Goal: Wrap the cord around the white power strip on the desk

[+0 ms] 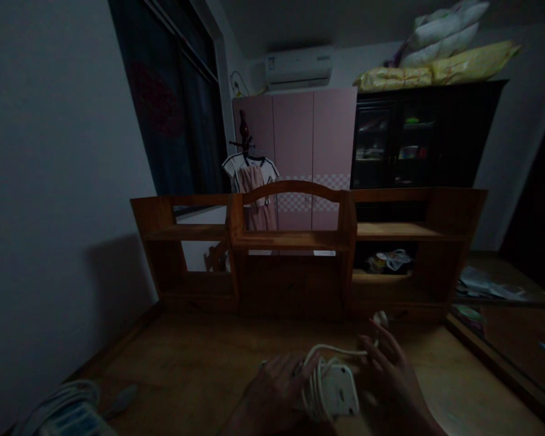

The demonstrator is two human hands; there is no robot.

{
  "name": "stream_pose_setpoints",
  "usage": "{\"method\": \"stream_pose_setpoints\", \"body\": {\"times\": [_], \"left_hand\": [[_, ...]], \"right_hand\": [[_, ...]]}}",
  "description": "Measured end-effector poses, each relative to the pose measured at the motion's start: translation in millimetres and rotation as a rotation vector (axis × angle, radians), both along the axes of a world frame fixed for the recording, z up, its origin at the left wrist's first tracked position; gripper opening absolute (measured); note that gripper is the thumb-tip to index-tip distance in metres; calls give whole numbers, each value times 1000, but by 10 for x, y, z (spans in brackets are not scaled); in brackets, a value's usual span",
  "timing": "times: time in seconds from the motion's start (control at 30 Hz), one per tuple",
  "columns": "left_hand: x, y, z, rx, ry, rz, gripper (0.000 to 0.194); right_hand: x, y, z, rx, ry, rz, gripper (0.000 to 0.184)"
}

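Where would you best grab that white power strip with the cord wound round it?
Probably by the bare right end of the white power strip, coming from the right and pinching its long sides. The cord coils bulge around the middle, and the left hand covers the left end. The right hand is at the cord's loose end.

Dim bedroom in a home. Wooden desk (186,363) across the bottom of the frame, w/ a wooden shelf hutch (300,242) at centre. Behind it, a pink wardrobe (313,133) w/ a clothes rack (249,169) hung w/ a shirt in front. Wall AC unit (298,68) at top centre. Dark glass-door cabinet (404,139) upper right, bagged bedding (436,60) piled on top. Dark curtained window (172,97) upper left.
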State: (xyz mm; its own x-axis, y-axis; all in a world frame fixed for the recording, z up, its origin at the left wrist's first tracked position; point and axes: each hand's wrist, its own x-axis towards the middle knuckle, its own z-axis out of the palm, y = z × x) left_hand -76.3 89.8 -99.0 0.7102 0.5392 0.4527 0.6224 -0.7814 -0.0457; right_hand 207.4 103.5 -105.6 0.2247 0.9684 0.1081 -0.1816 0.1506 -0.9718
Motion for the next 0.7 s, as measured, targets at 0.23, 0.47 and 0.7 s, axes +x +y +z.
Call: {"method": "stream_pose_setpoints", "body": {"times": [0.23, 0.47, 0.7], "left_hand": [[32, -16, 31, -96, 85, 10, 80], [23, -19, 46, -167, 66, 117, 94], [-12, -13, 69, -6, 65, 113, 74]], "right_hand": [[139, 140, -268, -100, 123, 38, 45], [94, 113, -87, -25, 250, 125, 43], [-44, -36, 8, 42, -352, 226, 47]]}}
